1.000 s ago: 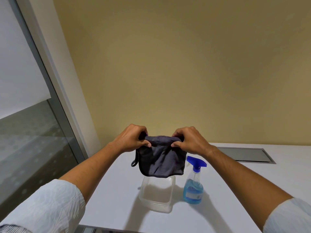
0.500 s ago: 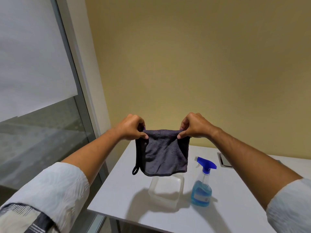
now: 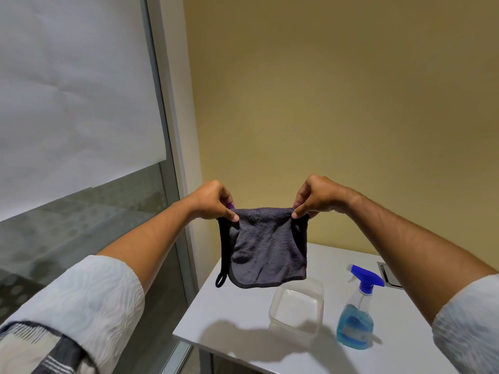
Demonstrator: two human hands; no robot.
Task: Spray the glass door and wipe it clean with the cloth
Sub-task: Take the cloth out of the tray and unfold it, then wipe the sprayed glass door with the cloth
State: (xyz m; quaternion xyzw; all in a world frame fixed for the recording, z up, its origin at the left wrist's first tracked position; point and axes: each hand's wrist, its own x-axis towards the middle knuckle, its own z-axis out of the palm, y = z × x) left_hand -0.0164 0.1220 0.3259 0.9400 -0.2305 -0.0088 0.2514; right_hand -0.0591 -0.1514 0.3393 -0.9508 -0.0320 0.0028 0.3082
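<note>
A dark grey cloth (image 3: 267,247) with a small hanging loop hangs spread in the air above the table's left end. My left hand (image 3: 213,199) pinches its top left corner and my right hand (image 3: 314,197) pinches its top right corner. The glass door (image 3: 70,190) fills the left side, its upper part covered by a white frosted sheet, with a grey metal frame along its right edge. A clear spray bottle (image 3: 356,322) with blue liquid and a blue trigger head stands on the table to the right, untouched.
The white table (image 3: 237,322) stands against a yellow wall (image 3: 337,103). A clear plastic container (image 3: 297,309) sits on it beside the spray bottle. A grey metal cable hatch (image 3: 388,275) is set into the tabletop at the far right.
The view has turned left, bringing more of the glass door into sight. My hands have lifted the cloth higher and pulled its top edge wider apart.
</note>
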